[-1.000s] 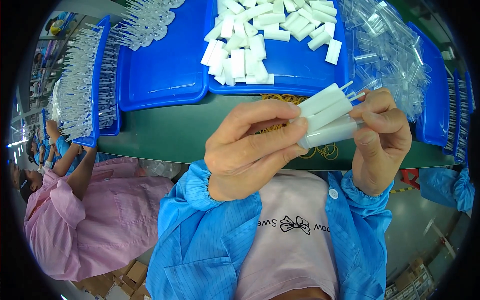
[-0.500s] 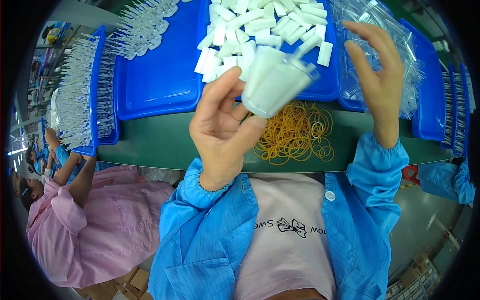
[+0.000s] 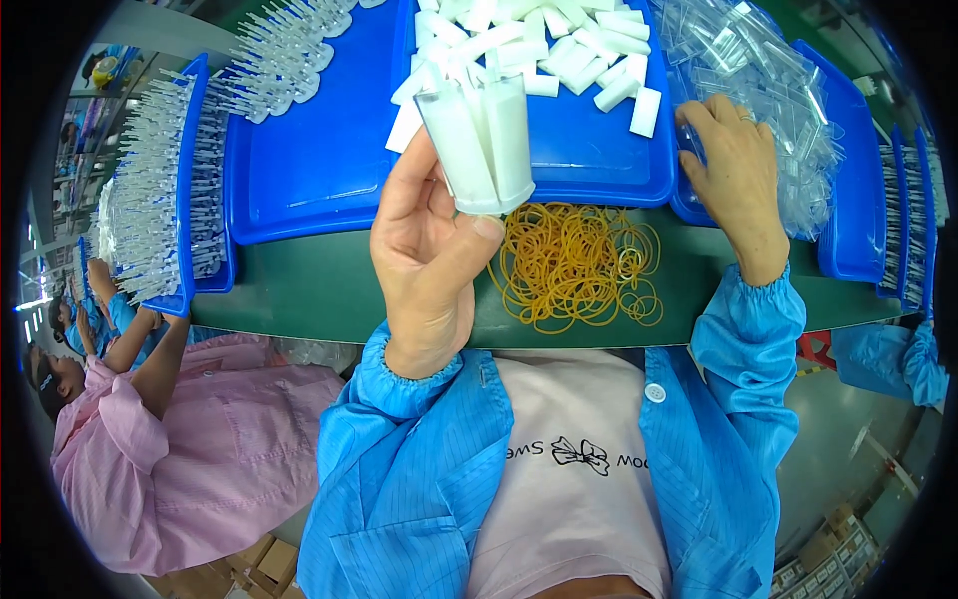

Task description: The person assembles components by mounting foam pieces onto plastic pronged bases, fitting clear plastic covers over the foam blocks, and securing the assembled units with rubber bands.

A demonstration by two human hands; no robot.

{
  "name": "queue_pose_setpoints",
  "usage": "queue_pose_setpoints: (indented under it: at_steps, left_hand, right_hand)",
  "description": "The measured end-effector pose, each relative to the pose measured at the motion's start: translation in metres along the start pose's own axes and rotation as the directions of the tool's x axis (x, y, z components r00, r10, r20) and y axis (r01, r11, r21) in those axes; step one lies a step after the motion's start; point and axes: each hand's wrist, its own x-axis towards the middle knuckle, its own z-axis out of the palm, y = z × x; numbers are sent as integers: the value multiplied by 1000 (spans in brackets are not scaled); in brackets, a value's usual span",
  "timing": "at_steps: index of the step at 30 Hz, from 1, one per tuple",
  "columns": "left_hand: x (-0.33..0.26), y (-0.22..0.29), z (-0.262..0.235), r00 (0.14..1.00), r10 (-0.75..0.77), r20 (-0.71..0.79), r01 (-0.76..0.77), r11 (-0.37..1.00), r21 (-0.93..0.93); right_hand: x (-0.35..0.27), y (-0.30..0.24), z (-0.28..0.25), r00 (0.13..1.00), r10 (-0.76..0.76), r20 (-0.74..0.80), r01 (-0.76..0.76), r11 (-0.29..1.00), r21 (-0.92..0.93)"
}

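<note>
My left hand (image 3: 429, 260) is closed around the lower part of a small bundle of clear plastic sleeves with white blocks inside (image 3: 479, 145). The bundle stands nearly upright above the table, its wider end away from me. My right hand (image 3: 733, 165) rests at the near left side of a heap of clear plastic sleeves (image 3: 763, 70). Its thumb and index finger are apart, and the tips of its other fingers are partly hidden. White rectangular blocks (image 3: 589, 50) lie piled in a blue tray (image 3: 599, 180) just beyond my left hand.
Yellow rubber bands (image 3: 579, 265) lie in a loose pile on the green table (image 3: 299, 290). Blue racks with rows of thin clear parts (image 3: 160, 190) stand at the left, with similar racks (image 3: 903, 220) far right. A co-worker in a pink jacket (image 3: 210, 429) sits at my left.
My left hand has turned the bundle more upright and shifted it slightly left. My right hand has moved from above the right tray down onto the clear sleeves.
</note>
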Motion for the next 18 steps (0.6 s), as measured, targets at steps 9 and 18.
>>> queue_pose_setpoints:
  at_steps: [9,18]
  left_hand:
    - [0,1,0,999,14,42,-15,1000,24]
    - [1,-11,-5,968,225,111,-250,899,359]
  right_hand:
    - [-2,-15,-15,947,181,-265,-33,876,481]
    - [2,-30,-55,899,254,-358,341,108,934]
